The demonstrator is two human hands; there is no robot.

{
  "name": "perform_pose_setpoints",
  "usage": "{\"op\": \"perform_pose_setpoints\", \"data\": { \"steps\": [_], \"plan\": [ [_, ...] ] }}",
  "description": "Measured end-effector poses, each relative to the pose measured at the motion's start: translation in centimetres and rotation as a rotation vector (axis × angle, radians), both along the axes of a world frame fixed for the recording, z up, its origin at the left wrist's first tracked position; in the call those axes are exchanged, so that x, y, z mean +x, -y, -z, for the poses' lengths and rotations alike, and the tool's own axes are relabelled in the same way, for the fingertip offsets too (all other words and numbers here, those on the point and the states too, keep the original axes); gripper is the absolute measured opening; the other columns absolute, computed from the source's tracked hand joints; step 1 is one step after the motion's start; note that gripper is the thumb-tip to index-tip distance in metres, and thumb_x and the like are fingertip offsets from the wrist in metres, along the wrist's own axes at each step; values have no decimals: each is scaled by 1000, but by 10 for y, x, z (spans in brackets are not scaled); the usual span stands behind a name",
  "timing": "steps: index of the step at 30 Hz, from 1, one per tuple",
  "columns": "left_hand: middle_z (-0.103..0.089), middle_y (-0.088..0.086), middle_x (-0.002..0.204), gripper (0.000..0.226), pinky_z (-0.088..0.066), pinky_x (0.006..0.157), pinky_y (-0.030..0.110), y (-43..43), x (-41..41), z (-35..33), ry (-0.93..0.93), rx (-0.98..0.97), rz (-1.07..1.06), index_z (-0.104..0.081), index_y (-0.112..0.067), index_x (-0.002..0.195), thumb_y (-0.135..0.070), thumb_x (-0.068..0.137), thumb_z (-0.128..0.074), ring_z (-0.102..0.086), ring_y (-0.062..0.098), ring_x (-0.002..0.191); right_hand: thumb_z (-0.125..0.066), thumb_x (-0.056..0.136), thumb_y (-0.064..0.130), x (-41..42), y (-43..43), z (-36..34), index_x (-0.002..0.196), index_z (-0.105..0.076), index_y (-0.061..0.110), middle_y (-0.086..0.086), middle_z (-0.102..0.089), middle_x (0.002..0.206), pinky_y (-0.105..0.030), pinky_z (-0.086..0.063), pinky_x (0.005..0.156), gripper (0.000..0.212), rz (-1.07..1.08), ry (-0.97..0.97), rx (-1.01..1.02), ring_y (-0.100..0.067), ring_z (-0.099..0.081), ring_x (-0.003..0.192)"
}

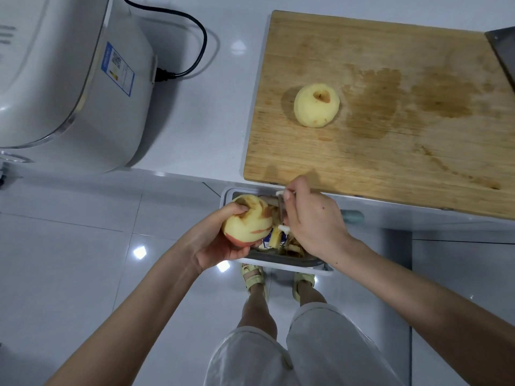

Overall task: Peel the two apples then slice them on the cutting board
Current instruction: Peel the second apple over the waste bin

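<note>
A fully peeled pale-yellow apple (317,105) sits on the left part of the wooden cutting board (390,151). My left hand (214,243) grips a second apple (248,218), mostly peeled with strips of red skin left, over a white bin (278,263) on the floor. My right hand (312,218) holds a white peeler (282,210) with its blade against the apple's right side. Peel strips hang and lie in the bin below.
A white appliance (69,79) with a black power cord (192,40) stands on the counter at the left. A dark metal object (503,51) pokes in at the board's far right corner. My legs and sandalled feet stand below the bin.
</note>
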State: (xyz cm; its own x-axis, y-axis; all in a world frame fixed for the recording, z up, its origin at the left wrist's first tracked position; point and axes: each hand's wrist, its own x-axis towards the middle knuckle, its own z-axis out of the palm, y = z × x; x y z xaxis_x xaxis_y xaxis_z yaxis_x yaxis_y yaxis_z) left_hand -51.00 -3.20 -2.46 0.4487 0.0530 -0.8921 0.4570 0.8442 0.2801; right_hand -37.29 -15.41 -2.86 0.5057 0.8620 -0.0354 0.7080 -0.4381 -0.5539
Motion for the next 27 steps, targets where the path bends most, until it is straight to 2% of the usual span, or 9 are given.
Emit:
{"op": "perform_pose_setpoints", "data": {
  "steps": [1,3,6,10,15,19,22,24,27],
  "plan": [
    [-64,18,98,47,-50,53,25,2,1,0,-1,14,10,-58,-10,111,-29,69,-69,-61,31,85,-30,92,13,-1,-3,-1,89,-50,5,0,-55,55,-26,-35,42,21,-46,84,73,-19,-48,43],
    [-65,16,91,39,-48,51,24,5,4,-1,5,48,42,-58,-11,107,-30,73,-65,-61,28,77,-47,70,-3,-4,-9,-4,75,-54,2,-4,-49,46,-21,-23,43,10,-101,241,131,-22,-43,40],
    [-64,12,86,22,-45,49,23,10,6,-2,10,108,79,-59,-14,101,-31,86,-57,-61,24,70,-56,55,-4,-7,-13,-6,66,-57,3,-5,-45,44,-22,-25,46,14,-154,373,187,-24,-43,43],
    [-65,14,88,26,-46,49,22,12,7,-1,15,176,119,-61,-14,103,-34,88,-55,-62,21,65,-61,55,-4,-7,-16,-9,66,-59,6,-2,-46,45,-23,-30,49,15,-195,432,222,-22,-45,45],
    [-66,16,91,39,-51,65,32,11,6,-1,31,218,116,-63,-9,108,-34,78,-62,-62,23,63,-61,54,-4,-5,-15,-9,67,-61,4,-3,-47,45,-23,-33,47,16,-208,359,226,-24,-47,43],
    [-66,17,87,29,-48,51,25,8,3,-6,91,135,134,-61,-9,105,-30,87,-51,-60,25,59,-54,67,-4,1,-10,-6,71,-59,1,-5,-49,45,-25,-37,41,9,-192,239,233,-26,-47,41],
    [-67,16,82,28,-46,49,23,7,0,-8,121,100,163,-60,-9,101,-31,84,-53,-60,26,59,-45,80,4,1,-6,-3,74,-59,0,-5,-54,49,-26,-38,41,17,-179,165,242,-27,-50,43],
    [-67,17,83,33,-46,48,24,7,0,-8,128,88,169,-60,-8,102,-29,76,-59,-61,27,59,-43,83,6,-1,-4,-1,76,-60,-1,-5,-55,52,-29,-40,41,19,-184,130,268,-27,-53,45],
    [-66,19,85,40,-46,45,24,7,-1,-7,134,56,160,-59,-7,104,-31,72,-56,-61,29,59,-42,85,6,-1,-4,1,77,-60,-2,-6,-58,54,-29,-41,42,21,-190,105,298,-28,-55,46]
  ]
}}
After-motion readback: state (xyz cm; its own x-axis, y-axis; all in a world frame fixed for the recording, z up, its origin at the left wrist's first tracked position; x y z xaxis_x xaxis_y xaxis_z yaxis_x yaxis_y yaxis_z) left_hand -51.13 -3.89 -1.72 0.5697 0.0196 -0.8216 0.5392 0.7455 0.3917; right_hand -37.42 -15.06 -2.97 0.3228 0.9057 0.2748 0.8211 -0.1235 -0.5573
